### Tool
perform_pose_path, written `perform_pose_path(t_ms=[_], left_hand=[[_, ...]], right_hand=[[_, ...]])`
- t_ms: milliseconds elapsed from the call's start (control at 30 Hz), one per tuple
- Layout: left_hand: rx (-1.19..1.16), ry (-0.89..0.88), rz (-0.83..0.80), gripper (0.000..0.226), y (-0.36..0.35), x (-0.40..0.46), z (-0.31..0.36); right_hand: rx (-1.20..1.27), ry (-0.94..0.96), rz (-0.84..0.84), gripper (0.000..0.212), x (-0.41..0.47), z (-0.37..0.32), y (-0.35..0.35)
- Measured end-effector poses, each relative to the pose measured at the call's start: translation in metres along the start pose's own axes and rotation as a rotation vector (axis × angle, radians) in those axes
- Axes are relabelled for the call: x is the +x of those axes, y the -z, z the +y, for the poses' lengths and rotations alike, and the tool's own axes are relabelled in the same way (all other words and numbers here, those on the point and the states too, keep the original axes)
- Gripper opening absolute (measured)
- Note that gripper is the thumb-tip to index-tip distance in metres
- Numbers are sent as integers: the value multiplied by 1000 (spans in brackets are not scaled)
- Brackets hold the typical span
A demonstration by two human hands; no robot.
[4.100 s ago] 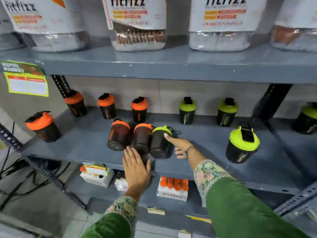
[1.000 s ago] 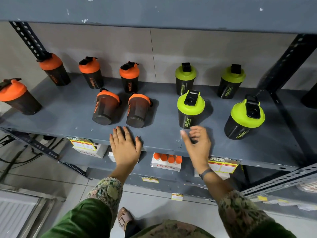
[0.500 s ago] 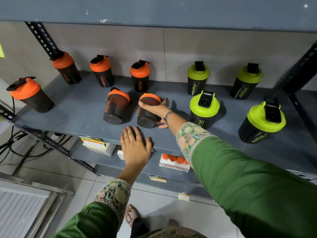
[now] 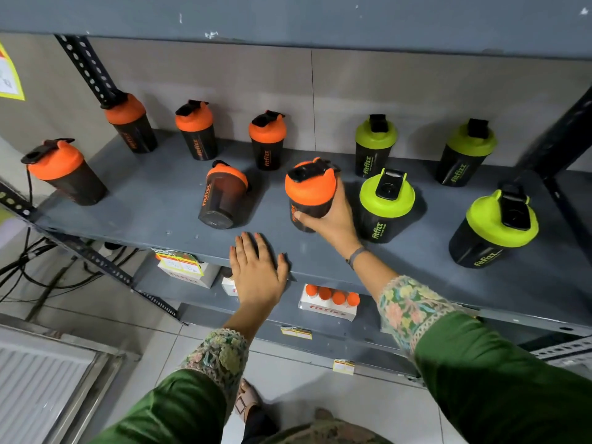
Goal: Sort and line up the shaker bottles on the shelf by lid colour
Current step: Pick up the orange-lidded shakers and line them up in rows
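Note:
My right hand (image 4: 333, 219) grips an orange-lidded shaker bottle (image 4: 310, 189) around its dark body and holds it upright at the middle of the grey shelf (image 4: 153, 213). Left of it, another orange-lidded bottle (image 4: 222, 197) lies on its side, base toward me. Several orange-lidded bottles stand upright along the back and left, one at the far left (image 4: 61, 171). Green-lidded bottles stand on the right, the nearest (image 4: 386, 203) just right of my right hand. My left hand (image 4: 258, 270) rests flat, fingers spread, on the shelf's front edge.
Perforated black uprights stand at the left (image 4: 86, 68) and right (image 4: 557, 145) of the shelf, with another shelf board close overhead. On the lower shelf sit small white boxes, one (image 4: 330, 304) showing orange caps. Cables hang at the lower left above a tiled floor.
My right hand, which was grasping the lying orange-lidded bottle half a second ago, has tipped it upright. Before that it stood a green-lidded bottle to the right. My left hand stayed put.

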State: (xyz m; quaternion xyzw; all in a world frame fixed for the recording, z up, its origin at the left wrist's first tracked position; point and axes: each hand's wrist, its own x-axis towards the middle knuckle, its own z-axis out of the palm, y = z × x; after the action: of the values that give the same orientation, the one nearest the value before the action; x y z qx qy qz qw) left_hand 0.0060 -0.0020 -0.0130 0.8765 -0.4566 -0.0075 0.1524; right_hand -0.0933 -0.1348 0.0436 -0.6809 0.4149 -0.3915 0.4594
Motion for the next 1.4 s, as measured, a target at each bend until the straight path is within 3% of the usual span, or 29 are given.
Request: perform_pose_path(t_ms=[133, 300, 533, 733, 967, 1133, 1400], left_hand=[[-8, -2, -8, 78, 0, 0, 0], [0, -4, -12, 80, 1, 0, 0], [10, -23, -36, 86, 5, 1, -1], [17, -36, -86, 89, 5, 3, -5], [30, -44, -157, 94, 10, 5, -8], [52, -67, -133, 91, 11, 2, -8], [-13, -138, -88, 88, 16, -1, -18]], right_hand=[[-6, 5, -28, 102, -11, 16, 4], [-31, -34, 3, 117, -16, 27, -4], [-15, -42, 69, 112, -14, 32, -8], [73, -126, 27, 85, -15, 25, -4], [538, -354, -209, 45, -53, -9, 18], [703, -417, -302, 75, -94, -47, 45], [771, -447, -318, 81, -108, -73, 51]])
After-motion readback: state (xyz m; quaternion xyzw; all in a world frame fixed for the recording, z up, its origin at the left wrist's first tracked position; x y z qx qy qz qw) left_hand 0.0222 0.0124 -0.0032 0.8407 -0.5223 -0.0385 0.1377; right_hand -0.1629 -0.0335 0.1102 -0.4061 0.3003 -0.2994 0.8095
